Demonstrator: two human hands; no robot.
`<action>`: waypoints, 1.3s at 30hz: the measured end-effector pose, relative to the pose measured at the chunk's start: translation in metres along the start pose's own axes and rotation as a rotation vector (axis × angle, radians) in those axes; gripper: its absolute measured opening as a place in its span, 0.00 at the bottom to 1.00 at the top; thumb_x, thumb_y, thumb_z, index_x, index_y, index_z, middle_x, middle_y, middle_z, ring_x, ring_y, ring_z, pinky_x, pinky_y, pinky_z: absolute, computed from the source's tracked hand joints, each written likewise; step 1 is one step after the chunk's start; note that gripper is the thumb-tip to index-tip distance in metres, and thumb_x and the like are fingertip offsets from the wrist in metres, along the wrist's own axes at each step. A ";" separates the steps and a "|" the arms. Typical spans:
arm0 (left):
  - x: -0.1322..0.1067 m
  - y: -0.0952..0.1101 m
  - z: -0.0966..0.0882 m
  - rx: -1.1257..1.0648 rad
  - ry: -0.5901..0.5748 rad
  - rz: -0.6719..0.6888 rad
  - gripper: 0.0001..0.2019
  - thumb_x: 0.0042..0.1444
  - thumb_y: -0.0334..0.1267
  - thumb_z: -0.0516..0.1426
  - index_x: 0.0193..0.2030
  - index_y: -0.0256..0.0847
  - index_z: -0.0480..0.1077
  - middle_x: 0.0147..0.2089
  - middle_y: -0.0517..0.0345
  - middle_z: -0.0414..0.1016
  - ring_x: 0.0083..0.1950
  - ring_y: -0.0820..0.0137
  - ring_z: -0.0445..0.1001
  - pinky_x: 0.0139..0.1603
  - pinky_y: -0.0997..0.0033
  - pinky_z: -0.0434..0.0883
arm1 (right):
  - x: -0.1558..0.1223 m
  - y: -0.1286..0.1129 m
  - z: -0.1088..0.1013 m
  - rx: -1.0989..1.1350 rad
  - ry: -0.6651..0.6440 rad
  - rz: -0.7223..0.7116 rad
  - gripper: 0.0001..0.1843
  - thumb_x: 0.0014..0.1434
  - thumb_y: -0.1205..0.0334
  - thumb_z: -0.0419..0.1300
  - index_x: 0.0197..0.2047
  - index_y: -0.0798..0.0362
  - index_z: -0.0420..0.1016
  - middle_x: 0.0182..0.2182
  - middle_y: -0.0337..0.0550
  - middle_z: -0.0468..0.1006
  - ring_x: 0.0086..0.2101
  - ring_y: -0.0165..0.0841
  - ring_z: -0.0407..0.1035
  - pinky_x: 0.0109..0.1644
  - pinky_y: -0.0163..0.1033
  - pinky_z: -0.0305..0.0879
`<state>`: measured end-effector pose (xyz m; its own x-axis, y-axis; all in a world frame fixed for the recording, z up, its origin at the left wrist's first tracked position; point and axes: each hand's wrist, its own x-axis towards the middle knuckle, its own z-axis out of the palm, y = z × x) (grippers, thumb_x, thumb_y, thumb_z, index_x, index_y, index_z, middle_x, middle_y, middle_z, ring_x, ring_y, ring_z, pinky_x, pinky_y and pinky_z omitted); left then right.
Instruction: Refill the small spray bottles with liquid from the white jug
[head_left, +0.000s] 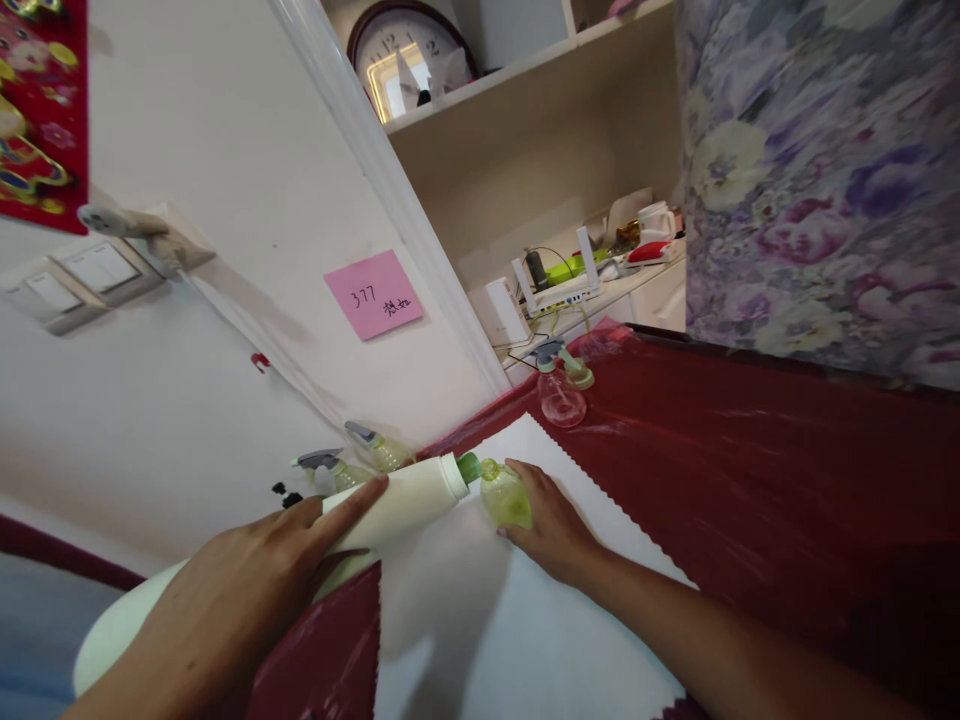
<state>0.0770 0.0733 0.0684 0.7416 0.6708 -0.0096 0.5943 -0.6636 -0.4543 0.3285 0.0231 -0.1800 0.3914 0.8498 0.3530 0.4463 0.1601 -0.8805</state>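
My left hand (255, 570) is wrapped round a big pale green bottle (420, 497), its forefinger stretched along the side. The bottle lies nearly level, and its narrow green mouth (469, 467) points right, at the neck of a small see-through yellow-green bottle (505, 498). Whether the two touch, or liquid passes between them, I cannot tell. My right hand (551, 522) grips this small bottle from the right, with fingers behind it and thumb low in front. Its top has no spray head. Both are above a white mat (465, 630) with a scalloped edge.
Past the mat stand a clear spray bottle (561, 400) and a yellow-green piece (580, 374) beside it. Two yellow-green spray bottles, one of them (388, 452) farther back, are by the wall. Dark red cloth (750, 470) covers the table; a router (562, 292) sits behind.
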 end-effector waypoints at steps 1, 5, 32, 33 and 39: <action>0.000 0.000 -0.001 -0.005 -0.005 0.000 0.36 0.62 0.38 0.49 0.76 0.67 0.50 0.55 0.49 0.82 0.47 0.50 0.84 0.46 0.46 0.77 | 0.000 0.000 0.000 0.000 0.000 0.000 0.46 0.52 0.66 0.67 0.71 0.45 0.56 0.68 0.51 0.66 0.66 0.48 0.62 0.71 0.58 0.58; 0.000 0.003 -0.005 0.005 -0.024 -0.020 0.35 0.63 0.37 0.48 0.76 0.66 0.52 0.54 0.49 0.83 0.47 0.50 0.84 0.45 0.48 0.77 | 0.000 -0.002 -0.001 -0.005 -0.004 -0.003 0.46 0.52 0.66 0.67 0.71 0.44 0.56 0.68 0.51 0.66 0.65 0.48 0.62 0.71 0.58 0.58; 0.002 0.003 -0.002 0.095 -0.029 -0.018 0.41 0.59 0.31 0.47 0.77 0.67 0.45 0.49 0.52 0.82 0.43 0.52 0.83 0.42 0.51 0.75 | 0.000 0.000 0.000 0.009 0.008 -0.007 0.46 0.51 0.66 0.67 0.71 0.45 0.57 0.68 0.51 0.67 0.65 0.49 0.63 0.70 0.58 0.59; 0.002 0.003 -0.002 0.099 -0.026 -0.021 0.41 0.58 0.30 0.47 0.77 0.67 0.46 0.49 0.53 0.82 0.43 0.52 0.84 0.42 0.52 0.75 | 0.000 0.000 0.000 0.009 0.009 -0.006 0.46 0.51 0.66 0.67 0.71 0.44 0.57 0.68 0.51 0.66 0.65 0.48 0.62 0.70 0.58 0.59; 0.000 0.000 0.002 0.080 -0.020 -0.016 0.38 0.61 0.34 0.48 0.77 0.66 0.48 0.49 0.52 0.82 0.43 0.53 0.84 0.43 0.54 0.75 | 0.000 -0.002 0.000 0.004 0.004 0.004 0.46 0.51 0.66 0.67 0.71 0.48 0.57 0.67 0.52 0.67 0.65 0.48 0.63 0.70 0.57 0.59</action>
<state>0.0767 0.0739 0.0664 0.7256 0.6878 -0.0194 0.5785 -0.6251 -0.5240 0.3279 0.0228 -0.1787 0.3965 0.8485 0.3504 0.4415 0.1584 -0.8832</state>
